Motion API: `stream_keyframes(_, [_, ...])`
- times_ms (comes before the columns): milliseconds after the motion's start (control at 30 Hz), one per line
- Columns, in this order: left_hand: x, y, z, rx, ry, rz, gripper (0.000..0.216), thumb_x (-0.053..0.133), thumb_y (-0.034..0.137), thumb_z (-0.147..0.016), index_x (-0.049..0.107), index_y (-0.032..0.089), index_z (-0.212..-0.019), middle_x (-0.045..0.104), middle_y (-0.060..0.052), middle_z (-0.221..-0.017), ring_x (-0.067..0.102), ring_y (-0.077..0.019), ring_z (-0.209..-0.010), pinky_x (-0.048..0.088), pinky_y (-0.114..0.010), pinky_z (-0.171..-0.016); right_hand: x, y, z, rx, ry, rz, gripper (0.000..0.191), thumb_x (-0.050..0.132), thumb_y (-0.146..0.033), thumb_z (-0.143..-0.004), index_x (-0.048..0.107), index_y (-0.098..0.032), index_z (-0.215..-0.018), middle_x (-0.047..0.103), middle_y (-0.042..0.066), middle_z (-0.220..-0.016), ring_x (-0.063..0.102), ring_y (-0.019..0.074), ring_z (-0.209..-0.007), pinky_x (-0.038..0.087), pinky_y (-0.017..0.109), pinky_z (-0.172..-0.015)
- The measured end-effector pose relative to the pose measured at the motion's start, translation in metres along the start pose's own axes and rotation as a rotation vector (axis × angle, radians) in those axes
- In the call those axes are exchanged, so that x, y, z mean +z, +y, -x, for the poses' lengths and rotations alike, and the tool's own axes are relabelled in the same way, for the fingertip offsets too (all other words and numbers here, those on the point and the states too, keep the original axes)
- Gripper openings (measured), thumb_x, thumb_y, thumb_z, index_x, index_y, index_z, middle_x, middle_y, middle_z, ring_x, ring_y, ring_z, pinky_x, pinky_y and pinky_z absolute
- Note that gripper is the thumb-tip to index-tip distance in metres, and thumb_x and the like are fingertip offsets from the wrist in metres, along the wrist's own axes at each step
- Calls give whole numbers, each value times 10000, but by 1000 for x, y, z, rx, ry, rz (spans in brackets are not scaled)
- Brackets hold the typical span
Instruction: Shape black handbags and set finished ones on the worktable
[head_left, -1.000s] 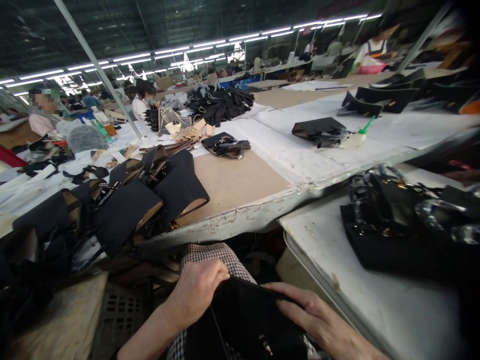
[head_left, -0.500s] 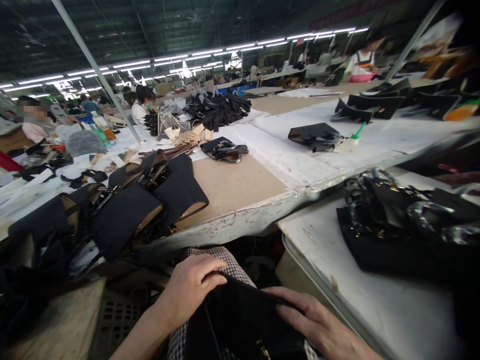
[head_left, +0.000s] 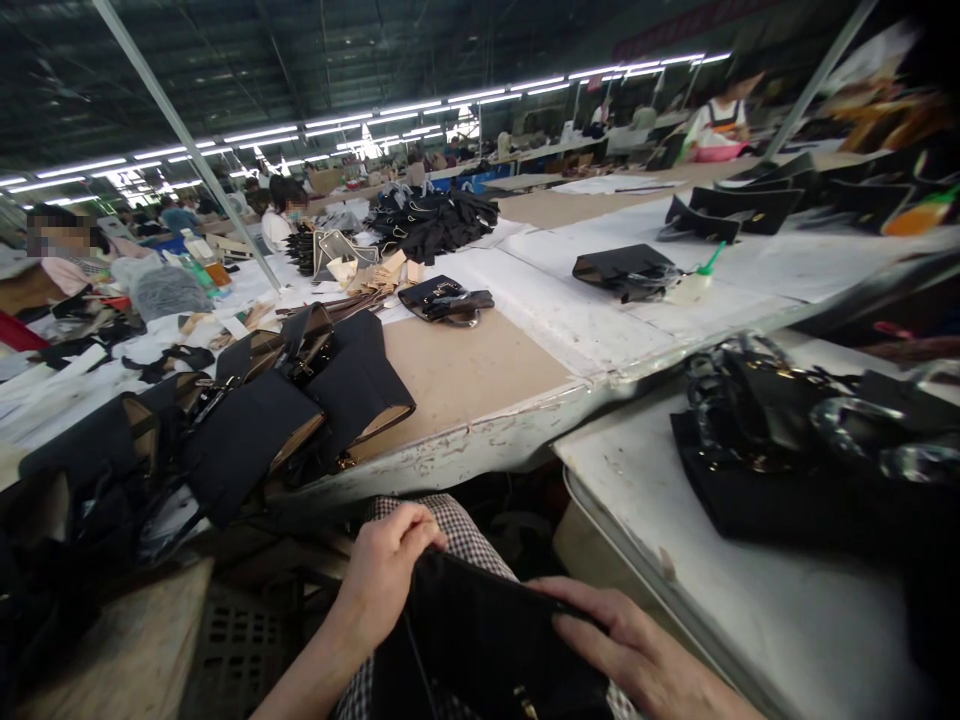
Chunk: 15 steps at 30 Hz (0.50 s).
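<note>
A black handbag (head_left: 495, 630) lies on my lap over a checked cloth (head_left: 457, 520), with a small gold metal fitting near its lower edge. My left hand (head_left: 394, 565) is closed, pinching the bag's upper left corner between thumb and fingers. At the upper right edge, my right hand (head_left: 615, 630) grips the bag, fingers along the outside and thumb on the near face. The bag's underside and lower part are out of sight.
Several black handbags (head_left: 255, 435) are heaped on the worktable (head_left: 480, 440) at left. More bags with plastic-wrapped handles (head_left: 855, 420) lie on a white side table (head_left: 720, 610) at right. A glue bottle (head_left: 697, 285) stands farther back. Co-workers (head_left: 724, 120) sit beyond.
My left hand has drawn its fingers in tighter at the bag's corner and shifted slightly. My right hand stays nearly in place. The view has moved a little.
</note>
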<state>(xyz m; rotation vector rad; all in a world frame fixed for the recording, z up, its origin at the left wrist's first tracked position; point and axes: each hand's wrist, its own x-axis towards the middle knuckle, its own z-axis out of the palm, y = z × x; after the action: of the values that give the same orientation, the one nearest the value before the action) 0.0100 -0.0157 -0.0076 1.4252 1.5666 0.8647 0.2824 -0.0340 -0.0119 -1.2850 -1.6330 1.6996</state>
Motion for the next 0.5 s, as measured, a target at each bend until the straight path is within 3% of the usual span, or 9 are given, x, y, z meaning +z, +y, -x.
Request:
stream_keyframes(100, [-7,-10,-3,-186,103,362,262,578,446,-947,625,194,-896,745,-23,-826,733,-211,-781,548,-284,-723,-1,1,0,-8,-34,-8,508,562,-620,-913,722,-269,-1244,720,57,-1256,657,314,-1137,534,395,-981])
stream_keyframes(167, [-18,-19,-6,-212,169,455,324,599,516,-926,596,194,-887,722,-9,-760,721,-204,-707,557,-290,-677,-2,6,0,10,-31,14,536,558,-634,-908,709,-263,-1264,707,65,-1282,633,323,-1186,507,416,-1029])
stream_keyframes(300, [-47,-30,-10,-127,304,253,517,476,600,-963,523,197,-642,612,13,-531,681,-200,-610,543,-302,-675,-2,16,1,76,3,69,589,560,-651,-893,678,-249,-1307,678,83,-1326,576,342,-1270,432,467,-1114])
stream_keyframes(400, [-60,-19,-6,-78,177,-52,517,495,583,-958,596,183,-646,689,-20,-649,667,-193,-654,500,-280,-666,0,17,3,92,33,71,559,554,-632,-900,689,-258,-1293,674,75,-1332,562,338,-1285,423,448,-1119])
stream_keyframes(500, [-62,1,1,-47,-83,-236,311,738,482,-816,714,213,-970,753,-10,-923,668,-204,-825,483,-269,-753,0,8,4,74,1,100,551,560,-627,-896,699,-255,-1278,683,70,-1314,585,336,-1253,452,425,-1089])
